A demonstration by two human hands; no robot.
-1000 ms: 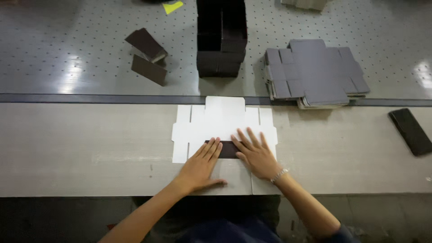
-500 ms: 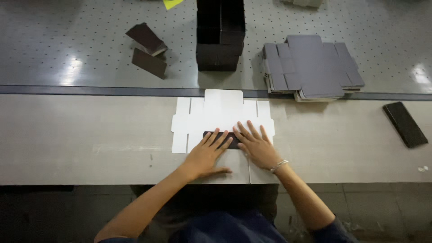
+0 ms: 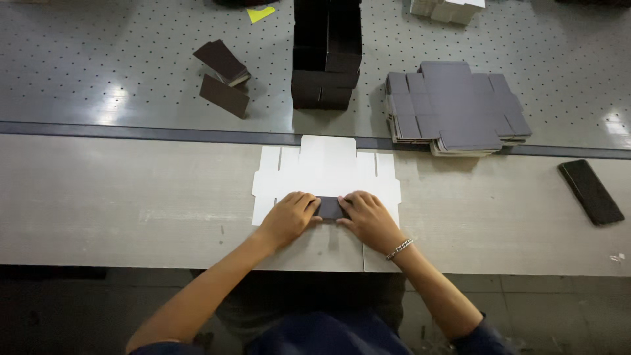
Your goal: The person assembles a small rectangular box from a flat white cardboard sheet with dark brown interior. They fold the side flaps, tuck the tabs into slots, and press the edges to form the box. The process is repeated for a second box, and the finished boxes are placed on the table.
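1. While both hands sit at the frame centre, the flat white die-cut box blank (image 3: 327, 172) lies unfolded on the pale worktable (image 3: 118, 204), its near flap folded up to show a dark face (image 3: 330, 208).
2. L hand (image 3: 289, 218): fingers curled down, tips pressing the folded dark flap's left end; palm on the blank. Not wrapped around anything, just pressing.
3. R hand (image 3: 367, 218): same pose, mirrored, fingertips on the flap's right end, touching it. A beaded bracelet (image 3: 399, 248) sits on that wrist.
4. Flap is between the 2 hands, only its mid strip showing; the rest is hidden under fingers.
5. Blank pos.: dead centre of the table, far edge touching the dark rail (image 3: 131, 133) that splits the worktable from the perforated grey bed (image 3: 98, 66).
6. At 12 o'clock from the hands, on the perforated bed: tall stack of folded black boxes (image 3: 327, 52).
7. At 1–2 o'clock: stack of flat dark-grey blanks (image 3: 453, 105), well apart from the hands.
8. At 10–11 o'clock: 2 small dark folded pieces (image 3: 223, 75), one leaning on the other.
9. At 3 o'clock, far right on the worktable: black phone (image 3: 590, 192), lying flat, screen dark.
10. Top edge: yellow scrap (image 3: 261, 13) at 11, white items (image 3: 447, 9) at 1, both partly cut off.
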